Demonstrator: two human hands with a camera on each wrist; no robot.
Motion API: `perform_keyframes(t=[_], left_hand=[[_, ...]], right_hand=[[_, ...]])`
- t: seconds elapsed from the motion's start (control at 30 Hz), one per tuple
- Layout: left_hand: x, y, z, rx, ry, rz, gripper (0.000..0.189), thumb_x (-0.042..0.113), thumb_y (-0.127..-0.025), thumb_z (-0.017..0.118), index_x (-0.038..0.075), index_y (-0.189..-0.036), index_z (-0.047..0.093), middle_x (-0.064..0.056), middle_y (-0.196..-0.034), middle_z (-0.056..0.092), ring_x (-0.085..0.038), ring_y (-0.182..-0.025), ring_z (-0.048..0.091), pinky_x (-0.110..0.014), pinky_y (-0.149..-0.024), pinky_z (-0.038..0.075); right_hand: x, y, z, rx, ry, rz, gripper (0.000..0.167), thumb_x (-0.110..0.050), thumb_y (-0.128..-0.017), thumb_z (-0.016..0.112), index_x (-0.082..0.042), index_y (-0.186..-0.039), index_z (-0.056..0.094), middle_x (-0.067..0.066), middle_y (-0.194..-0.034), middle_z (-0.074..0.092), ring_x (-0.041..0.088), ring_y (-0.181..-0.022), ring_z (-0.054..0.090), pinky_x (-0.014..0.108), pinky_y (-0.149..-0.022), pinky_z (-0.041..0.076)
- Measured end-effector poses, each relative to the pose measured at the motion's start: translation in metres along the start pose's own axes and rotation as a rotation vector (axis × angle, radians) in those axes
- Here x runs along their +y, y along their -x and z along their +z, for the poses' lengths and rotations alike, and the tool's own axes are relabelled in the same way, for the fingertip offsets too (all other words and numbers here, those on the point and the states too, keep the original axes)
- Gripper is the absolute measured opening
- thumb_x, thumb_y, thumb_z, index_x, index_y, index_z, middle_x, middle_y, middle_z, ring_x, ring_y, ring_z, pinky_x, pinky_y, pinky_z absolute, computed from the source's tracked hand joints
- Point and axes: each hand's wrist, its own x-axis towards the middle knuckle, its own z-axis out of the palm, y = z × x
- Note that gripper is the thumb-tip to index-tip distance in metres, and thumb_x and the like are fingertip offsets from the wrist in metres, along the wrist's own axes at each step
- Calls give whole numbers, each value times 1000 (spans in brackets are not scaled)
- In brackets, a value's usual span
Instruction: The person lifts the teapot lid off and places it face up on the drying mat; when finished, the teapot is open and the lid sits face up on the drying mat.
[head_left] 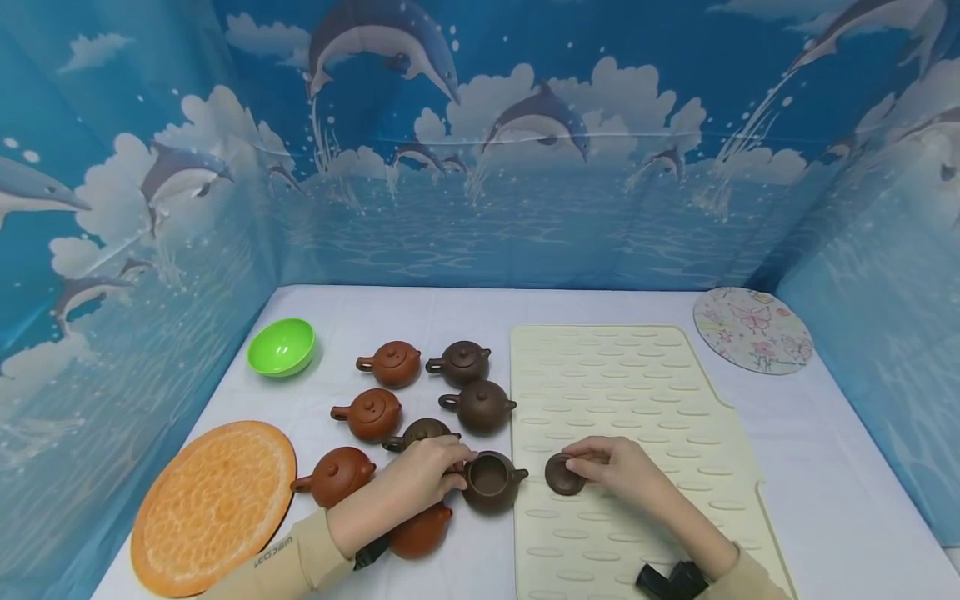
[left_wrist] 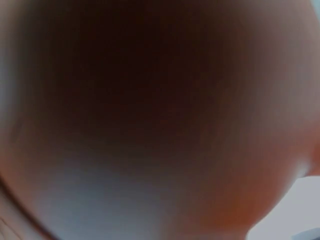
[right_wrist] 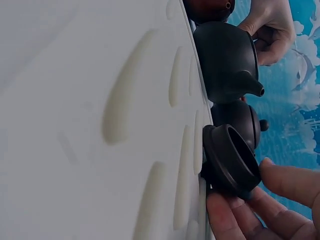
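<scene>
My left hand (head_left: 433, 473) grips the handle of a dark brown teapot (head_left: 491, 493), which stands uncovered with its round opening facing up and its spout to the right. Over the cream mat, my right hand (head_left: 618, 471) pinches a dark brown teapot lid (head_left: 564, 475) by its edge. In the right wrist view the lid (right_wrist: 232, 160) is tilted, its hollow underside turned upward, close to the mat; whether it touches is hard to tell. A blurred brown surface (left_wrist: 150, 125) fills most of the left wrist view.
Several brown and reddish teapots with lids on, such as one reddish teapot (head_left: 372, 414), crowd around the left hand. The ridged cream mat (head_left: 622, 383) lies on the right. A green bowl (head_left: 281, 347), an orange round mat (head_left: 213, 508) and a patterned disc (head_left: 753, 330) lie farther out.
</scene>
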Motion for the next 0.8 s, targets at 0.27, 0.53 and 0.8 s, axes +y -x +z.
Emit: perform_keyframes(t=[0.27, 0.53, 0.8], left_hand=[[0, 0, -3, -42, -5, -19, 30, 14, -83, 79, 8, -112, 71, 1, -92, 68, -6, -80, 61, -19, -70, 53], [3, -2, -25, 34, -16, -3, 30, 18, -88, 75, 10, -117, 70, 2, -88, 67, -6, -75, 56, -19, -67, 50], [-8, -18, -60, 188, -37, -131, 32, 22, -85, 77, 16, -117, 72, 2, -97, 73, -11, -81, 67, -23, -63, 52]], right_hand=[[-2, -3, -1, -1, -3, 38, 26, -29, -96, 63, -9, -111, 73, 3, -98, 75, 12, -84, 69, 29, -73, 57], [-6, -10, -8, -27, 65, -30, 32, -36, -98, 59, -11, -116, 71, 6, -109, 74, 19, -94, 69, 39, -83, 56], [-46, -37, -20, -8, 111, -209, 33, -32, -100, 57, -10, -121, 69, 11, -122, 69, 35, -116, 62, 51, -96, 51]])
